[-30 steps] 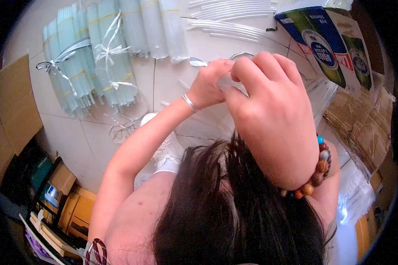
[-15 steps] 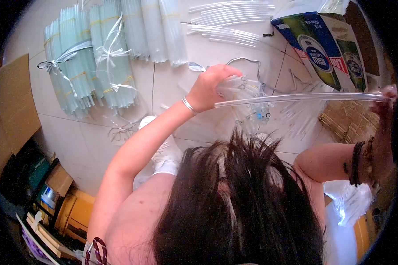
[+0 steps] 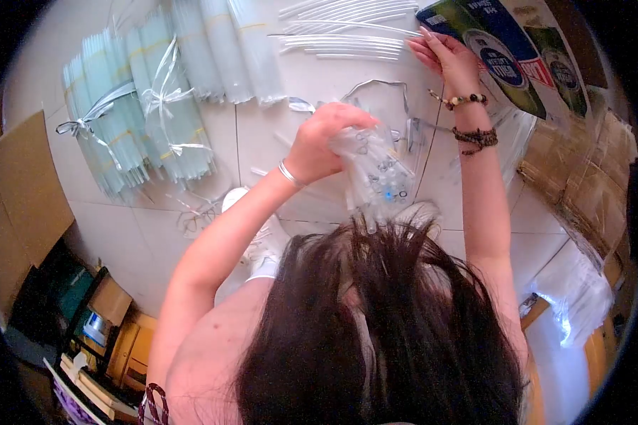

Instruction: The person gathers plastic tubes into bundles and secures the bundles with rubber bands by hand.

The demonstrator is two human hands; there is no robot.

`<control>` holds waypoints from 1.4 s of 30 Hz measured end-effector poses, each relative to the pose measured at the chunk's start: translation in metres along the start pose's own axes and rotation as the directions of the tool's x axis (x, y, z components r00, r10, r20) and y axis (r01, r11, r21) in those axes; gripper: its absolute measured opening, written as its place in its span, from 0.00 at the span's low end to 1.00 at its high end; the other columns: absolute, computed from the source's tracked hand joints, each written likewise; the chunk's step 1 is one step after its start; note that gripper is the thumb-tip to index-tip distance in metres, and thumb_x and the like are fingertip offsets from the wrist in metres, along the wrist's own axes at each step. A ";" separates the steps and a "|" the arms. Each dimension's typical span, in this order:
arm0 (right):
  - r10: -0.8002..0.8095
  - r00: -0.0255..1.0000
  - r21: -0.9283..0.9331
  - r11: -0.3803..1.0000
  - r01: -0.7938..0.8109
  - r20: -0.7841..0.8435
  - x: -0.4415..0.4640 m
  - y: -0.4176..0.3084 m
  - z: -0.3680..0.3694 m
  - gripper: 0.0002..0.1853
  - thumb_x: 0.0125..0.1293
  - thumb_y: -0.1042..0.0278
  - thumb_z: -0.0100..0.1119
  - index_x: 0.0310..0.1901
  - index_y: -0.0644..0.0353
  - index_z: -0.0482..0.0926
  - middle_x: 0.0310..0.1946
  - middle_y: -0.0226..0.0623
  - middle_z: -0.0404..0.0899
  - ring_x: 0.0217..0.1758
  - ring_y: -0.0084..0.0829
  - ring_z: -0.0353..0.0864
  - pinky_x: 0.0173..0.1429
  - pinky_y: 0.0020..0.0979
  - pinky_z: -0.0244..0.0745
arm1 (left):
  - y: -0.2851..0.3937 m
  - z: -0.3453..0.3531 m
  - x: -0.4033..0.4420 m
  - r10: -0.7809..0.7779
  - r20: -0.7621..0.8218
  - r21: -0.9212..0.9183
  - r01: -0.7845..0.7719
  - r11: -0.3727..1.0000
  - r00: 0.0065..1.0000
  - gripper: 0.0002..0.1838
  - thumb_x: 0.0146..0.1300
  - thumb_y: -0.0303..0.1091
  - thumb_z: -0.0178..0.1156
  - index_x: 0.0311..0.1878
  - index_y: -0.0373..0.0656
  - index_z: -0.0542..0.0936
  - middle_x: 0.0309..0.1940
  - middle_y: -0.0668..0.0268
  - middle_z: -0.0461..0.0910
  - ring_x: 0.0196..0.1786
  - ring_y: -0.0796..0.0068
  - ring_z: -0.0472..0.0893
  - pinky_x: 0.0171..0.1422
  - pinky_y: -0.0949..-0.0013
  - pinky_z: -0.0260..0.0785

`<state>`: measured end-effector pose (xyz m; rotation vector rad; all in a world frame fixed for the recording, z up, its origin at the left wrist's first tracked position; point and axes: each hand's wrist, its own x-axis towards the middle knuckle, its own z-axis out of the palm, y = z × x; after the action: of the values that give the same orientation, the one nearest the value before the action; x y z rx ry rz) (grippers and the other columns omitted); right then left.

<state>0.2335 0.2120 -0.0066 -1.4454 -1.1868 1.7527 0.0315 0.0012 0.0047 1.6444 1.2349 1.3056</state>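
My left hand (image 3: pixel 326 142) is wrapped round a bunch of clear plastic tubes (image 3: pixel 368 166), whose lower ends hang near the hair. Farther up and to the right, my right hand (image 3: pixel 443 57) pinches the end of one thin clear tube (image 3: pixel 354 26). That tube lies across a group of loose clear tubes (image 3: pixel 340 48) on the tiled floor. Small dark rings and a blue bit show through or beside the bunch in my left hand; which of the two I cannot tell.
Tied bundles of pale tubes (image 3: pixel 106 113) lie at the upper left, with more bundles (image 3: pixel 223 53) beside them. A printed beer carton (image 3: pixel 503 57) and brown cardboard (image 3: pixel 574 177) are at the right. Dark hair (image 3: pixel 376 333) covers the lower middle.
My right hand has gone from close by my left, out to the far right with a long tube, then up to the loose tubes. My left hand keeps its bunch, now tilted more downward.
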 end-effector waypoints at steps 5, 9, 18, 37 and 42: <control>-0.115 0.993 -0.602 0.795 0.079 -0.022 0.000 -0.012 0.006 0.15 0.70 0.66 0.67 0.55 0.61 0.84 0.39 0.33 0.88 0.36 0.23 0.87 0.42 0.21 0.81 | 0.002 -0.002 0.002 0.039 -0.001 0.004 -0.039 0.999 0.999 0.19 0.55 0.32 0.74 0.50 0.43 0.80 0.48 0.60 0.87 0.52 0.60 0.85 0.59 0.60 0.77; -0.274 0.860 -0.507 0.715 0.482 0.431 -0.033 -0.051 0.015 0.16 0.68 0.70 0.68 0.58 0.54 0.85 0.39 0.29 0.86 0.36 0.19 0.82 0.41 0.22 0.77 | -0.001 -0.001 0.001 0.025 0.000 -0.009 -0.025 1.000 1.000 0.19 0.56 0.32 0.74 0.50 0.43 0.80 0.48 0.59 0.87 0.51 0.60 0.85 0.59 0.59 0.77; -0.084 0.403 -0.249 0.667 0.703 0.911 -0.082 -0.130 0.069 0.15 0.61 0.72 0.71 0.51 0.55 0.88 0.38 0.36 0.86 0.35 0.28 0.84 0.40 0.29 0.80 | 0.006 -0.007 0.002 -0.108 -0.001 0.057 0.108 0.993 0.994 0.30 0.43 0.26 0.76 0.55 0.49 0.83 0.49 0.63 0.85 0.52 0.57 0.83 0.58 0.60 0.76; -0.144 0.149 -0.088 0.360 0.929 0.978 -0.093 -0.142 0.093 0.09 0.57 0.74 0.68 0.40 0.59 0.85 0.34 0.38 0.85 0.34 0.43 0.85 0.39 0.37 0.80 | 0.002 -0.005 -0.006 -0.172 -0.036 0.023 0.173 0.985 0.984 0.28 0.45 0.27 0.73 0.55 0.41 0.81 0.50 0.55 0.83 0.53 0.52 0.82 0.59 0.59 0.76; -0.203 0.129 -0.083 0.219 0.972 0.971 -0.106 -0.157 0.094 0.09 0.58 0.73 0.66 0.40 0.57 0.86 0.34 0.37 0.85 0.33 0.40 0.86 0.35 0.33 0.81 | -0.002 -0.004 -0.011 -0.139 -0.004 0.123 0.138 0.983 0.990 0.28 0.45 0.29 0.75 0.53 0.42 0.81 0.49 0.57 0.83 0.53 0.54 0.82 0.59 0.59 0.76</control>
<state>0.1537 0.1651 0.1835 0.1692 -2.8377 1.0468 0.0268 -0.0091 0.0006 1.6130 1.4251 1.1602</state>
